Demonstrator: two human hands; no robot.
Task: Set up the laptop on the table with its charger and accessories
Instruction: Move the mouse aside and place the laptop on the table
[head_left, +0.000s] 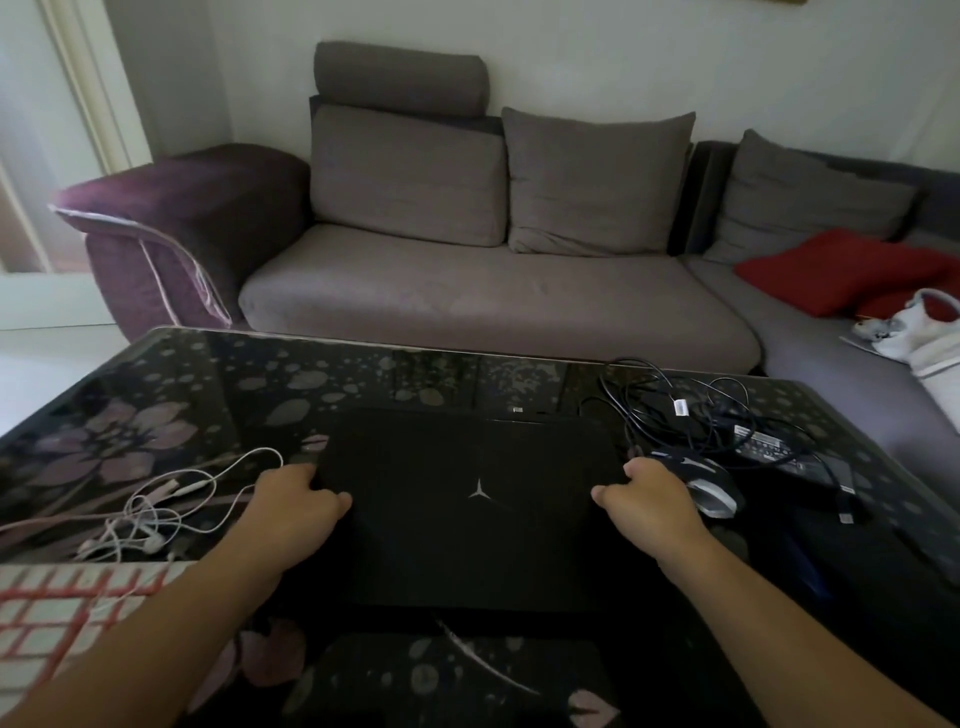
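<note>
Two hands on the closed laptop (467, 499), one per side edge.

Left hand (298, 506) and right hand (649, 501) curl round its short sides; it lies flat mid-table (156, 384), long axis left-right, equally near both, the mouse (711, 491) just beside the right.

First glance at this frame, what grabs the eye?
The closed black laptop at the table's middle, gripped at its side edges by the left hand and right hand. White earphones lie tangled to its left; a mouse and black charger cables sit to its right.
</note>
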